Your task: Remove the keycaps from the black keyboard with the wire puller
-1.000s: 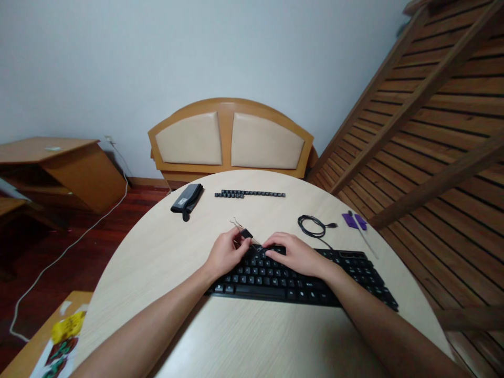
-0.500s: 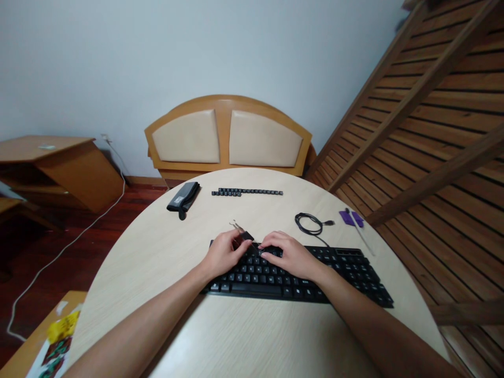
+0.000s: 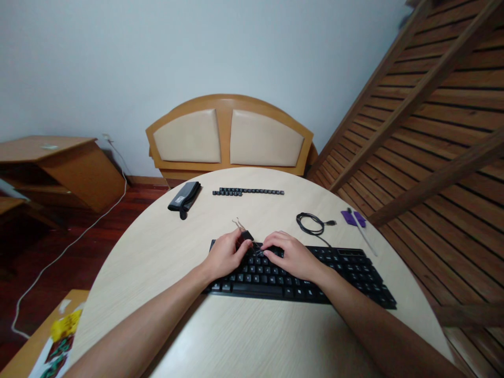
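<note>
A black keyboard (image 3: 338, 270) lies across the round pale wooden table (image 3: 165, 247). My left hand (image 3: 224, 255) rests on the keyboard's upper left part, its fingers pinched on a small black keycap puller (image 3: 244, 234) with thin wire loops sticking up. My right hand (image 3: 292, 254) lies on the keys just right of it, fingers curled down and fingertips touching the top rows near the puller. What sits under the fingertips is hidden.
A row of loose black keycaps (image 3: 248, 192) lies at the table's far side, with a grey-black pouch (image 3: 184, 196) to its left. A coiled black cable (image 3: 311, 224) and purple tools (image 3: 354, 218) lie at the right. A padded headboard (image 3: 228, 136) and wooden slats (image 3: 429, 121) stand behind.
Both hands stay on the keyboard's upper left area with only slight shifts; the view has moved a little.
</note>
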`<action>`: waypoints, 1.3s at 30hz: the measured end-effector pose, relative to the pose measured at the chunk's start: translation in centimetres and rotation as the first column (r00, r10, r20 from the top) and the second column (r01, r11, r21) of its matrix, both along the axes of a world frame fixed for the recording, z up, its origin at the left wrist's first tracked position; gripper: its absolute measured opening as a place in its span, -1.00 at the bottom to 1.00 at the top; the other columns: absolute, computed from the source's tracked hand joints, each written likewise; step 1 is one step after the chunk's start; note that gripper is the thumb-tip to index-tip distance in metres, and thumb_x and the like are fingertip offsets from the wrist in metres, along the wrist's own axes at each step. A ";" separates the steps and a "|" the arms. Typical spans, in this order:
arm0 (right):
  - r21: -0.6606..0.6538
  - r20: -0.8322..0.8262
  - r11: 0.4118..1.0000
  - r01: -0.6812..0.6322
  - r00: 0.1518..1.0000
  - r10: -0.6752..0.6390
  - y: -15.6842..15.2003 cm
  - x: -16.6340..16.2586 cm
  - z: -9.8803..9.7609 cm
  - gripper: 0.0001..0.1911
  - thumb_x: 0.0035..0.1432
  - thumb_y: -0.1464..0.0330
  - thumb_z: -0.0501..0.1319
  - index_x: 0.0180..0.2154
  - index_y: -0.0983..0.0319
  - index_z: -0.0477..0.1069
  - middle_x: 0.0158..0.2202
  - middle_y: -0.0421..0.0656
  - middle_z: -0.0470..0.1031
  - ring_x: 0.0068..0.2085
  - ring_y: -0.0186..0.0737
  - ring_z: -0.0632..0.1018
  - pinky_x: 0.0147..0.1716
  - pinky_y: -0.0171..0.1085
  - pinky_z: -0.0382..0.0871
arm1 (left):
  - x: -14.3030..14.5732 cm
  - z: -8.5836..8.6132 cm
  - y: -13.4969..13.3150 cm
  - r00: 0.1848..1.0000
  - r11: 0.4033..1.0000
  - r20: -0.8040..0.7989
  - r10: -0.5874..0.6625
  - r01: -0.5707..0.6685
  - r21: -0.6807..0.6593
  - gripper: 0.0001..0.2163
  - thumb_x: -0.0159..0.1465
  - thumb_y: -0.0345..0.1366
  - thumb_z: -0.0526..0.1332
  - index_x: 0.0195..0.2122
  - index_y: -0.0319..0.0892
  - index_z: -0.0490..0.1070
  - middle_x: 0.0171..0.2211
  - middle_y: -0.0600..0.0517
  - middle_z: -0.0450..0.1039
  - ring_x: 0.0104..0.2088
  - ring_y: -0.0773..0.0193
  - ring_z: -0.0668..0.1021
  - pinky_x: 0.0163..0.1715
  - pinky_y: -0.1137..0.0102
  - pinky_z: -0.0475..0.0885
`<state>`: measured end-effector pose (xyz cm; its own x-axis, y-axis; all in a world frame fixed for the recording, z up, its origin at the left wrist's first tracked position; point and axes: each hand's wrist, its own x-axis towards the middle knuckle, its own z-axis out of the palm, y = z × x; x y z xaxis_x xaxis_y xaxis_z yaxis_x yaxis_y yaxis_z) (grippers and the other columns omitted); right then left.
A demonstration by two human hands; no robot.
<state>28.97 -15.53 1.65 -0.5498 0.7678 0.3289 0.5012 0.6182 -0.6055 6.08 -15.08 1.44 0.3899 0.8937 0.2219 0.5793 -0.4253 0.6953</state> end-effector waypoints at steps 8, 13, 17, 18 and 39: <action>0.002 0.005 1.000 -0.005 1.000 0.005 0.1 0.0 -0.1 -0.91 0.19 0.41 0.25 -0.22 0.17 0.49 -0.18 -0.13 0.52 -0.10 -0.17 0.50 -0.03 -0.15 0.36 | 0.5 0.8 -0.4 0.988 0.997 -0.147 -0.054 0.062 0.047 -0.83 0.39 -0.21 0.04 -0.29 -0.14 0.31 -0.37 -0.01 0.49 -0.36 0.15 0.53 -0.36 0.35 0.33; 0.006 0.012 1.000 -0.015 1.000 0.015 0.1 0.1 -0.1 -0.95 0.19 0.41 0.25 -0.27 0.17 0.47 -0.18 -0.13 0.51 -0.10 -0.16 0.49 -0.03 -0.15 0.37 | 1.6 1.2 -1.2 0.968 0.983 -0.226 -0.106 0.136 0.120 -0.85 0.40 -0.26 0.00 -0.27 -0.12 0.30 -0.35 -0.01 0.47 -0.33 0.16 0.53 -0.35 0.36 0.32; 0.017 0.024 1.000 -0.013 1.000 0.013 0.0 0.0 -0.1 -0.93 0.18 0.43 0.25 -0.26 0.17 0.46 -0.19 -0.13 0.50 -0.09 -0.15 0.49 -0.05 -0.15 0.38 | 1.9 0.7 -1.4 0.975 0.979 -0.189 -0.115 0.143 0.145 -0.84 0.41 -0.27 -0.01 -0.26 -0.13 0.31 -0.31 -0.01 0.46 -0.30 0.18 0.52 -0.31 0.37 0.33; 0.018 0.029 1.000 -0.012 1.000 0.011 -0.1 0.0 -0.1 -0.93 0.18 0.42 0.24 -0.27 0.17 0.46 -0.19 -0.13 0.50 -0.10 -0.15 0.49 -0.05 -0.15 0.38 | 1.9 0.6 -1.4 0.981 0.983 -0.169 -0.098 0.122 0.138 -0.84 0.41 -0.26 0.00 -0.28 -0.13 0.31 -0.33 -0.01 0.46 -0.32 0.18 0.51 -0.33 0.37 0.33; 0.061 0.047 0.998 0.025 0.998 -0.028 -0.3 -0.4 0.1 -0.86 0.12 0.42 0.29 -0.23 0.16 0.45 -0.19 -0.14 0.51 -0.12 -0.13 0.50 -0.07 -0.14 0.38 | 1.5 0.2 -0.7 0.977 0.994 0.210 -0.042 0.062 -0.094 -0.81 0.37 -0.21 0.11 -0.31 -0.16 0.42 -0.37 0.02 0.56 -0.34 0.20 0.58 -0.30 0.39 0.41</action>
<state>28.54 -15.82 1.72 -0.5459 0.7618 0.3488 0.5454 0.6391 -0.5424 7.58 -15.77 1.61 0.3912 0.8950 0.2141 0.3970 -0.3741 0.8381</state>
